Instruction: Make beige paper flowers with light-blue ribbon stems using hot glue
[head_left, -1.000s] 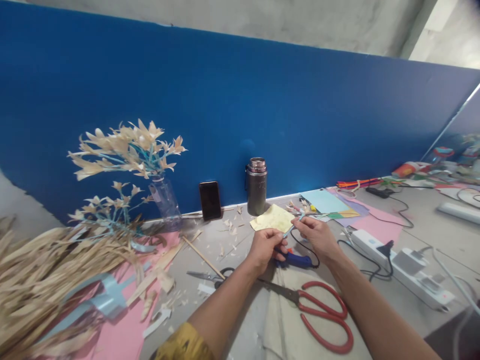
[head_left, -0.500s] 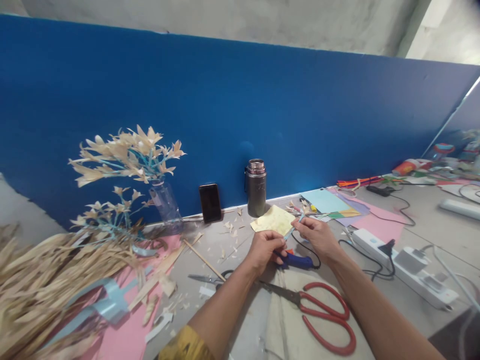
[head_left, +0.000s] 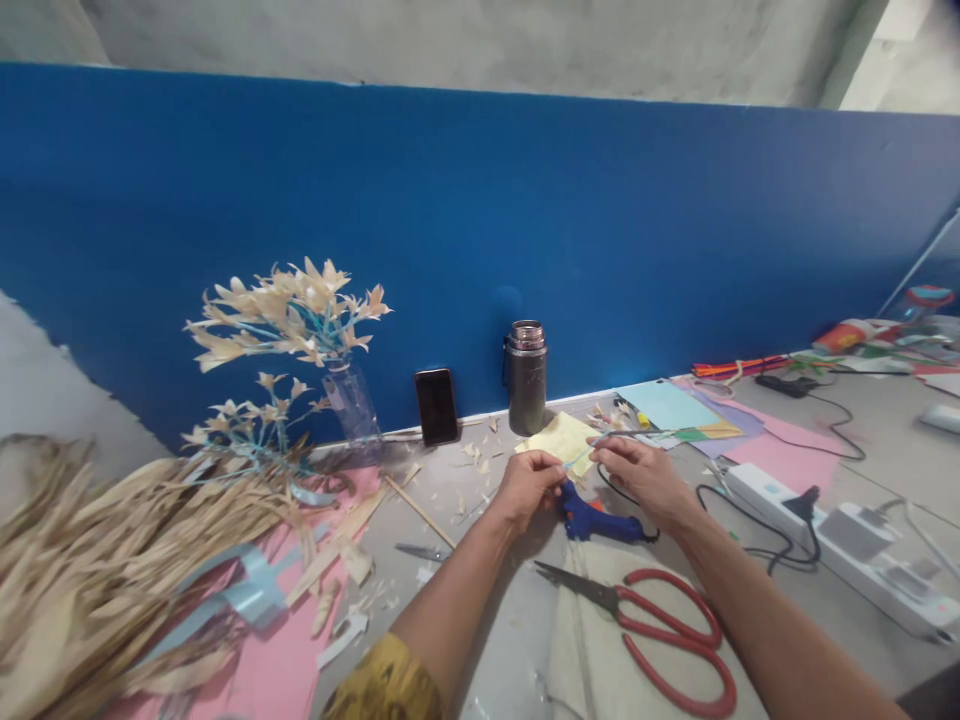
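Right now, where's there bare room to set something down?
Grey tabletop at far right, between the pink sheet and white bar, nearer the bar. A narrower strip lies between the left forearm and cream sheet. Crowded: the left side, heaped with dried husks, and the middle, around left hand, right hand and blue glue gun.

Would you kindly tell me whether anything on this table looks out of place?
Yes, the dark flask by the blue partition stands upright without a lid, which looks odd beside loose pale scraps that might get in.
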